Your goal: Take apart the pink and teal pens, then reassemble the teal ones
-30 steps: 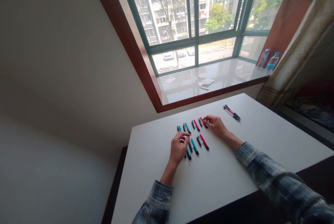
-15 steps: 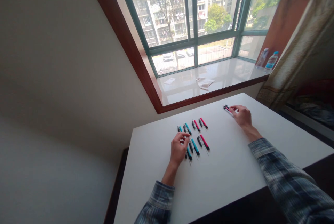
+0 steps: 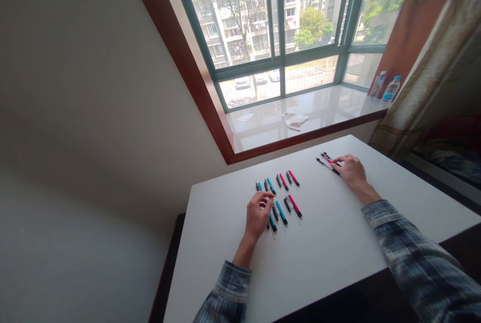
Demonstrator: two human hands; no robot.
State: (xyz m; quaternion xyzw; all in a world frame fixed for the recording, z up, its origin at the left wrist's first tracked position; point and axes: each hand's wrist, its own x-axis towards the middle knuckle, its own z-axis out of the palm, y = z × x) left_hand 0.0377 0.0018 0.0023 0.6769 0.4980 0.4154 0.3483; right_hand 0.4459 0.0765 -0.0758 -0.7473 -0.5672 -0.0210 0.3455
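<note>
My left hand hovers over the left side of the pen parts, with thumb and fingers curled into a pinch. What it holds, if anything, is too small to make out. Beneath and beside it lie turquoise pen barrels, with dark pieces and thin refills. Pink pen barrels lie just to the right with similar dark parts. Farther right, my right hand has its fingers closed at a pink pen on the table. A black-and-white pen rests against or just beside those fingertips.
The white table stands below a bay window. On its sill lie a crumpled tissue and a paper piece, with two plastic bottles at the right end. A curtain hangs beside them.
The pens by my right hand have spread apart, one now lying separately to the lower left. My right hand has shifted slightly right and nearer; my left hand has hardly moved.
</note>
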